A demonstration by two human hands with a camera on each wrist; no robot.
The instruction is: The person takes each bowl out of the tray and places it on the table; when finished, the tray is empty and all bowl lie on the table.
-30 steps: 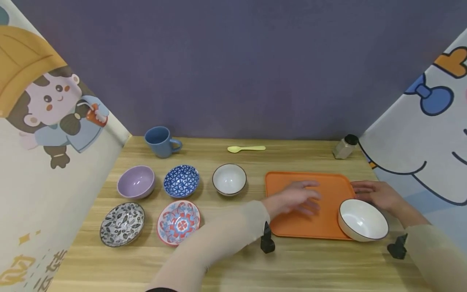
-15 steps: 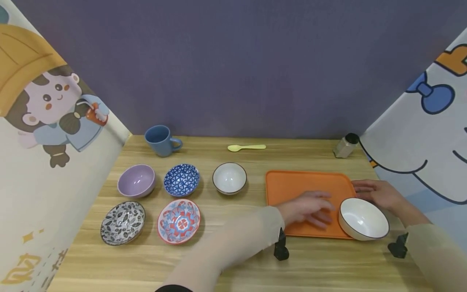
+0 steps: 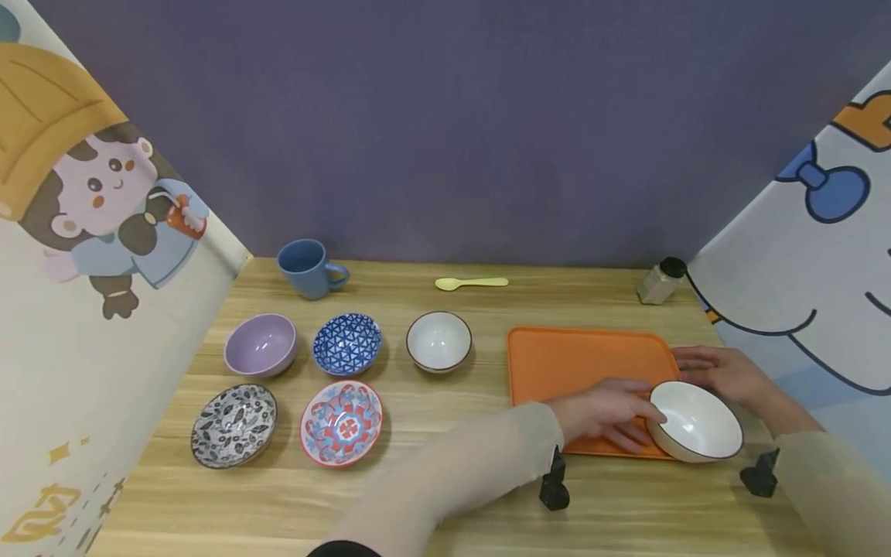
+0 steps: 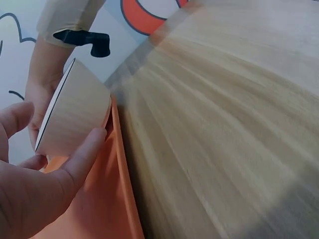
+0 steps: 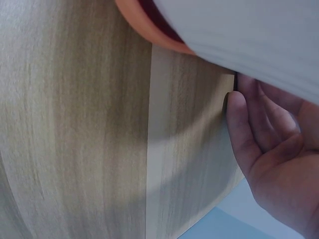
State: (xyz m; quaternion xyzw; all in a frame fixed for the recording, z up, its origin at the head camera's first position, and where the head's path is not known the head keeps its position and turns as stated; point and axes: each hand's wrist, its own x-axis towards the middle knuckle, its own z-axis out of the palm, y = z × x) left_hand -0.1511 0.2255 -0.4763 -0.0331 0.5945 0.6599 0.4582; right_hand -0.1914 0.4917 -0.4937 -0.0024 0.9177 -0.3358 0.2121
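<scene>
A large white bowl with a dark rim sits over the front right corner of an orange tray, overhanging its edge. My left hand reaches across the tray to the bowl's left side, thumb right at the rim. In the left wrist view its fingers extend to the bowl's lower wall, apart from the thumb. My right hand is beside the bowl's far right side at the tray's right edge. In the right wrist view its fingers are loosely bent close under the bowl's overhanging wall.
Left of the tray stand a small white bowl, a blue patterned bowl, a purple bowl, a black-and-white leaf bowl and a red-blue bowl. Behind are a blue mug, a yellow spoon and a black-capped jar.
My left hand has moved right and slightly forward over the tray, up to the large white bowl. The right hand and the bowl have stayed in place.
</scene>
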